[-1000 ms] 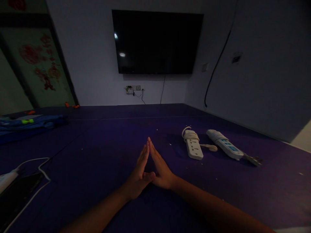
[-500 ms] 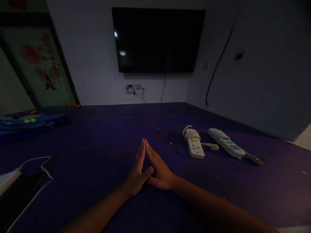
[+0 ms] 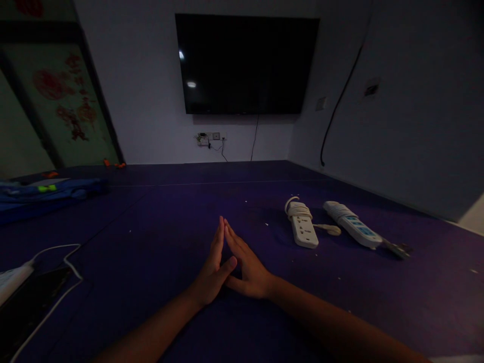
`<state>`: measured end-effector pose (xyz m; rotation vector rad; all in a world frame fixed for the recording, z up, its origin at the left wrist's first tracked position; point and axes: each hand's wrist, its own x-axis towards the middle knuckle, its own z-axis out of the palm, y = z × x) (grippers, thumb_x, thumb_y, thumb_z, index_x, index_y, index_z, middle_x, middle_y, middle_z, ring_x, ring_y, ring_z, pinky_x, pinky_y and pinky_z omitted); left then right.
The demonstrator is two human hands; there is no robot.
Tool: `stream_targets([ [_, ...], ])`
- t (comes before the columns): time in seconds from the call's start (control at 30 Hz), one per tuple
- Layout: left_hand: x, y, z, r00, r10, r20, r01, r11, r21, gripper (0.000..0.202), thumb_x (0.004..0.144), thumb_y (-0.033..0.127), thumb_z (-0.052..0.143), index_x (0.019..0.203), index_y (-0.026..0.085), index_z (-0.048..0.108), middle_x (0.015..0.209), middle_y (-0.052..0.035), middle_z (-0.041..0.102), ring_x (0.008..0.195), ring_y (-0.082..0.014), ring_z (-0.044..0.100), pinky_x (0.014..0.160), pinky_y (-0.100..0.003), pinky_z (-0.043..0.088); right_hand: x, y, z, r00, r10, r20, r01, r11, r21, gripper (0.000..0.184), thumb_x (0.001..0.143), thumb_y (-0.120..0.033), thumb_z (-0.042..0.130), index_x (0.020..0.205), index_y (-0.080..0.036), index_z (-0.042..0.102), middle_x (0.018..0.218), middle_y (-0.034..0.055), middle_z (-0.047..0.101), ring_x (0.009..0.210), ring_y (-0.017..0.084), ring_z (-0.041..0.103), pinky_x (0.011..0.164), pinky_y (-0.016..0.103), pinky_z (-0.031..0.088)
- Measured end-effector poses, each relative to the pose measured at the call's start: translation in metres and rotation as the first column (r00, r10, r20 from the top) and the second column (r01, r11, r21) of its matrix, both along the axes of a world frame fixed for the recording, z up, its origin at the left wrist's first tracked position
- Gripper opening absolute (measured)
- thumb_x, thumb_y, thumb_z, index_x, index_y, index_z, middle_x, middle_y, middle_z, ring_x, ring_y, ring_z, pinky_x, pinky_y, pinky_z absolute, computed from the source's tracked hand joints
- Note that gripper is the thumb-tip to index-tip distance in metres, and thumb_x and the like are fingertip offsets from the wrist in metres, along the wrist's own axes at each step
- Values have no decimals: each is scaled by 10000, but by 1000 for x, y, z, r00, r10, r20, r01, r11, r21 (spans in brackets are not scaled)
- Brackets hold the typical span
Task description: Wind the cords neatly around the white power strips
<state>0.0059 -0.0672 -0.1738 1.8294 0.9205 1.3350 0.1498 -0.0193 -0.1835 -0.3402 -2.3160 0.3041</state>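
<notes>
Meeting at the fingertips: left hand (image 3: 210, 276) and right hand (image 3: 252, 272), peaked over the purple surface (image 3: 181, 212). Fingers straight on both, palms facing, grip released. From where I stand, can't tell whether the thumbs touch. Nearest item: white power strip (image 3: 304, 233), on the person's right, apart from the hands, cord wrapped round its far end. Second power strip (image 3: 363, 236), blue sockets, lies just beyond it, also wrapped. TV (image 3: 247, 65) on the wall ahead, screen dark.
</notes>
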Motion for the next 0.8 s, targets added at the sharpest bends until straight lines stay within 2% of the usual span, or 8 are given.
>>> stream_targets([
  [0.3,0,-5,1,994,-21,-105,17,999,-35,766,856,613,410,1496,299,130,1588,-19,14,1447,-262,-24,1159,-506,23,3,9,-2,994,-47,-103,42,998,-50,886,869,-556,449,1503,-243,-85,1584,73,-66,1450,266,27,1141,506,191],
  [0.53,-1,0,-1,1000,8,-7,-8,1000,-7,790,884,565,407,1499,287,-3,1580,-17,-91,1442,-223,-78,1165,-475,0,0,0,3,999,13,-37,-13,1000,-2,918,857,-459,507,1499,-234,-109,1584,75,-55,1450,254,48,1141,488,208],
  [0.63,-2,2,-2,1000,8,-20,-8,1000,9,797,876,568,424,1500,291,11,1574,-11,-113,1439,-228,-88,1166,-471,-5,-1,-1,3,998,29,-52,-29,1000,-1,913,854,-455,510,1502,-232,-93,1585,76,-44,1450,255,57,1145,484,200],
  [0.8,-2,-3,0,993,-37,-108,35,999,-16,799,849,608,434,1498,310,76,1582,-13,-50,1442,-270,-57,1157,-524,40,2,4,1,994,-41,-100,37,999,-38,886,870,-505,470,1502,-239,-91,1585,75,-49,1449,264,52,1144,492,198],
])
